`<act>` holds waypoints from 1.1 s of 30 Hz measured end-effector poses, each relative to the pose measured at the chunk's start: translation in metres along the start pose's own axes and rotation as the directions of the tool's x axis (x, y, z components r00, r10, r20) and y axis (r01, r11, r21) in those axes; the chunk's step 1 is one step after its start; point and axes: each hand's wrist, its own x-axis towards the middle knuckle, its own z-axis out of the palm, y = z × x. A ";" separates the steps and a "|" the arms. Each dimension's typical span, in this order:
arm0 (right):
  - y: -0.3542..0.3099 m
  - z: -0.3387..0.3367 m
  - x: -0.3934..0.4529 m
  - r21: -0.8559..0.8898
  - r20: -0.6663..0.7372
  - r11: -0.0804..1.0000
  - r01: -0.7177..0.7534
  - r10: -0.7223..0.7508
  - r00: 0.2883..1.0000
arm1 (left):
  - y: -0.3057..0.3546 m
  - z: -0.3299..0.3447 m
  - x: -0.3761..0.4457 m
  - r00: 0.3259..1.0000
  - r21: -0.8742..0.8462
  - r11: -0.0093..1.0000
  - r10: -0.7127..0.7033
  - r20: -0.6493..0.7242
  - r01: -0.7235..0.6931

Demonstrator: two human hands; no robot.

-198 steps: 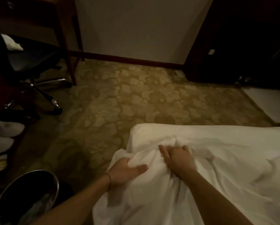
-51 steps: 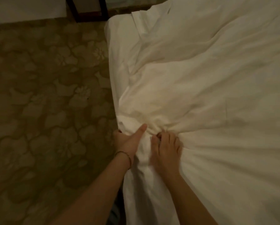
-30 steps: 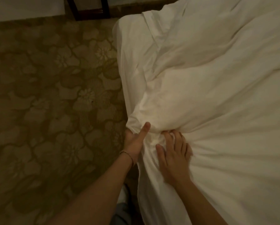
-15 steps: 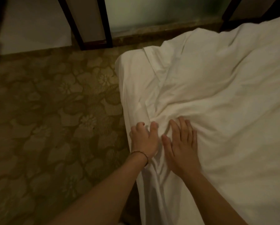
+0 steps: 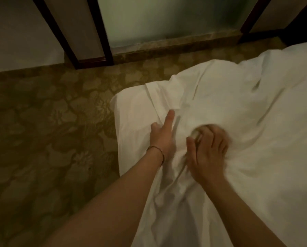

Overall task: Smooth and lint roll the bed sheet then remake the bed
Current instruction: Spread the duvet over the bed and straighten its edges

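Observation:
The white bed sheet (image 5: 238, 113) lies wrinkled over the bed's near-left corner, and a flatter layer (image 5: 131, 111) shows at the edge. My left hand (image 5: 162, 138) rests on the sheet near that edge with its index finger stretched forward and the thumb apart, holding nothing. Just to its right, my right hand (image 5: 207, 152) is blurred by motion. Its fingers curl around a small pale bunch of the sheet, and creases fan out from it.
Patterned olive carpet (image 5: 51, 139) covers the floor left of the bed. Dark wooden frame posts (image 5: 102, 29) and a frosted glass panel (image 5: 167, 20) stand along the far wall above a stone sill (image 5: 176, 43).
Both hands lay flat on the sheet half a second ago. Now the right hand has curled onto the fabric and the left has slid forward with one finger out. The view has tilted up.

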 end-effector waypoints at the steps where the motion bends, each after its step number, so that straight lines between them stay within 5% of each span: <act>1: 0.002 0.003 0.020 -0.003 -0.005 1.000 -0.011 0.011 1.000 | 0.010 0.004 0.011 0.999 -0.018 0.999 -0.036 0.005 0.036; 8: 0.025 0.053 0.059 -0.124 0.293 0.989 -0.082 0.116 0.949 | 0.028 0.036 0.050 0.999 -0.042 0.998 -0.035 -0.002 0.035; 13: 0.026 0.071 0.054 -0.144 0.209 0.973 -0.181 0.209 0.955 | 0.017 0.045 0.071 0.999 0.316 0.949 -0.018 0.027 0.009; 18: -0.005 0.057 0.091 -0.194 0.133 0.944 -0.267 0.295 0.946 | 0.035 0.020 0.058 0.998 0.082 0.996 0.024 0.052 -0.029; 24: -0.118 0.043 0.139 0.013 -0.068 0.998 -0.056 0.056 0.996 | 0.106 -0.080 0.031 0.957 -0.070 0.966 0.235 -0.172 -0.250; 27: -0.141 0.048 0.140 0.133 -0.144 0.990 0.053 -0.034 0.989 | 0.114 -0.114 0.040 0.913 -0.034 0.925 0.367 -0.180 -0.379; 30: -0.128 0.083 0.120 -0.021 0.091 0.999 0.045 -0.042 0.995 | 0.096 -0.136 0.076 0.962 0.015 0.977 0.210 -0.175 -0.211; 33: -0.116 0.118 0.081 -0.155 0.401 0.987 -0.040 0.100 0.911 | 0.070 -0.147 0.100 0.982 0.056 0.996 -0.058 -0.182 0.069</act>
